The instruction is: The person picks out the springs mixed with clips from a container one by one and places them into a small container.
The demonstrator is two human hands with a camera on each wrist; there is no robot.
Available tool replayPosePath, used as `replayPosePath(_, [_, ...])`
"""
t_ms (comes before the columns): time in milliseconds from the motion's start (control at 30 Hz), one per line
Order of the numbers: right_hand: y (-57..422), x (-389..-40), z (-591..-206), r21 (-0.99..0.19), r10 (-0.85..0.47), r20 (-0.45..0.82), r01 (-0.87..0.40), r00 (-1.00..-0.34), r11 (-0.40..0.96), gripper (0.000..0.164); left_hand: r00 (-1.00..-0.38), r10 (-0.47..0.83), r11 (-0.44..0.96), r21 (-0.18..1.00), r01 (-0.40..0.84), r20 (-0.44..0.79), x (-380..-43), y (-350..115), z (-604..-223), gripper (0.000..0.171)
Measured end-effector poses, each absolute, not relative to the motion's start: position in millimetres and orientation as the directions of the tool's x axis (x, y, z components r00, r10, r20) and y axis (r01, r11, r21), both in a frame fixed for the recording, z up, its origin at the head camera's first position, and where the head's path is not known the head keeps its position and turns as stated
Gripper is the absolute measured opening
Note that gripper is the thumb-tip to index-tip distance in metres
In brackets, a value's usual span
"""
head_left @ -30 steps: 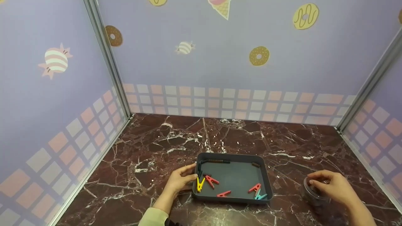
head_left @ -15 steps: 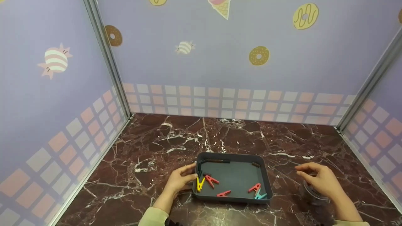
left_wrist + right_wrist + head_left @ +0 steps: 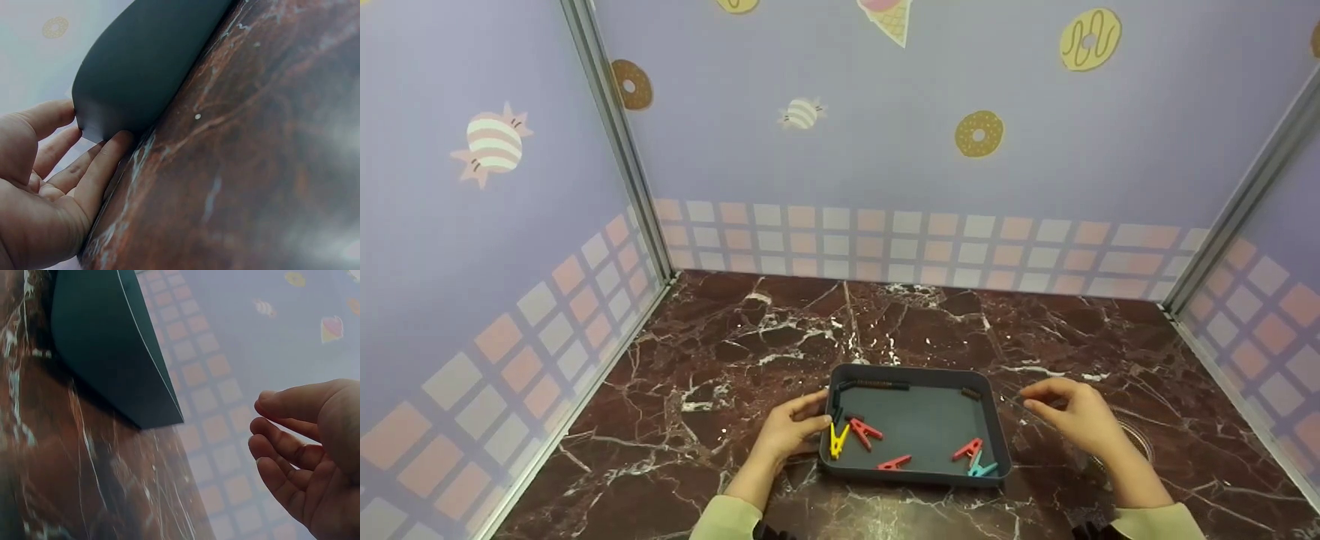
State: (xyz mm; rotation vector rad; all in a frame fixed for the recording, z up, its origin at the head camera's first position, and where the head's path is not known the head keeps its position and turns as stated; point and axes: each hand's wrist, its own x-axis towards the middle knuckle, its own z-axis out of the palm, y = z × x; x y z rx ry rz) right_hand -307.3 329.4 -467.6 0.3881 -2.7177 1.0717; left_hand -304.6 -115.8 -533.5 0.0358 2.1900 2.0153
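A shallow dark grey tray (image 3: 915,480) sits on the marbled tabletop. My left hand (image 3: 791,431) holds its left side, thumb at the rim and fingers against the outer wall; the left wrist view shows the fingertips low on the tray. Inside lie a yellow clothespin (image 3: 838,442), red clothespins (image 3: 895,463) and a light blue clothespin (image 3: 981,468). Dark slim pieces with a brown ribbed stretch (image 3: 877,385) line the back and left walls. Right of the tray hovers my right hand (image 3: 1076,416), fingers loosely bent, nothing visible between thumb and fingertips.
A clear round jar (image 3: 1140,442) stands at the right, partly hidden behind my right wrist. Another short brown ribbed piece (image 3: 971,394) lies in the tray's back right corner. Patterned panels (image 3: 930,247) enclose the table at the back and both sides.
My right hand has come out of the jar's mouth and moved left toward the tray. The left hand, tray and clothespins have stayed in place.
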Motion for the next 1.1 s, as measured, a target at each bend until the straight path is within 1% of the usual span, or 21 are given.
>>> replayPosePath(233, [309, -317, -471, -0.646, -0.211, 0.253, -0.327, -0.944, 0.69, 0.013, -0.983, 0.132, 0.066, 0.991, -0.116, -0.124, -305, -116, -534, 0.057])
replayPosePath(333, [301, -322, -473, -0.653, -0.205, 0.244, -0.317, -0.948, 0.688, 0.013, -0.983, 0.137, 0.056, 0.991, -0.118, -0.124, -306, -116, -534, 0.057])
replayPosePath(667, [275, -336, -482, -0.618, -0.205, 0.284, -0.343, -0.937, 0.707, 0.011, -0.984, 0.127, 0.068, 0.991, -0.119, -0.127, -307, -116, -535, 0.056])
replayPosePath(933, [248, -342, -488, -0.602, -0.148, 0.251, -0.274, -0.956, 0.749, 0.012, -0.984, 0.128, 0.065, 0.991, -0.118, -0.126, -306, -115, -533, 0.056])
replayPosePath(1100, [233, -344, -490, -0.555, -0.132, 0.214, -0.232, -0.968, 0.799, 0.015, -0.982, 0.143, 0.078, 0.991, -0.111, -0.121, -305, -116, -532, 0.056])
